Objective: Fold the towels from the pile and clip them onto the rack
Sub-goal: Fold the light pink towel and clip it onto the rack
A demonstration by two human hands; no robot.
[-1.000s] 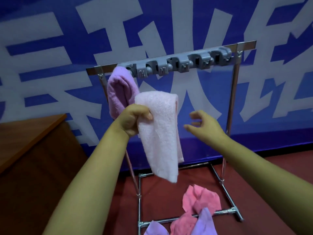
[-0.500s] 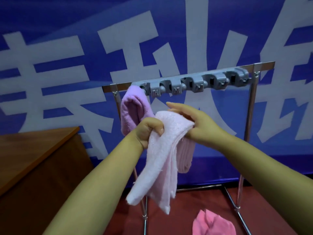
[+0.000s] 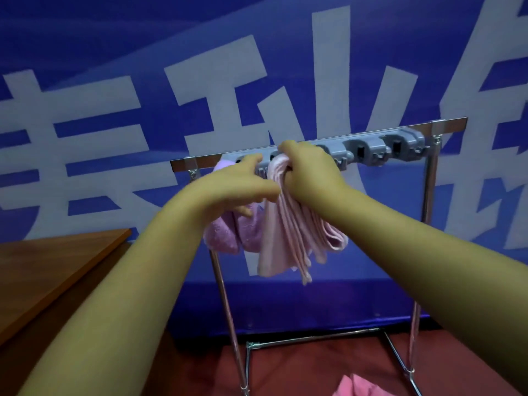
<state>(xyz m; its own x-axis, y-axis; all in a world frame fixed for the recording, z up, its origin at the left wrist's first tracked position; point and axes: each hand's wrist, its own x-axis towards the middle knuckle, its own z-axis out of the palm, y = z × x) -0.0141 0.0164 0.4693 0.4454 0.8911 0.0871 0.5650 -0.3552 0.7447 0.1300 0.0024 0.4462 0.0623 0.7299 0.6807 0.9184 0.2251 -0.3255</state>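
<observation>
Closest to the camera, right at the bottom edge, there's a bit of pink towel pile (image 3: 355, 387) on the red floor (image 3: 314, 367), sitting between the chrome legs of the rack (image 3: 225, 295). Off to the left is a brown wooden table (image 3: 43, 264). Both arms reach up to the rack's top bar. The right hand (image 3: 310, 170) has its fingers clenched round the bunched top of the light pink towel (image 3: 288, 238), pressing it up against the grey clip strip (image 3: 371, 148), and the rest hangs down in folds. The left hand (image 3: 237, 185) sits just beside it, fingers loosely spread and touching the strip, over the purple towel (image 3: 225, 235) hanging at the left end. Behind it all is a blue banner (image 3: 257, 67) with big white characters.
</observation>
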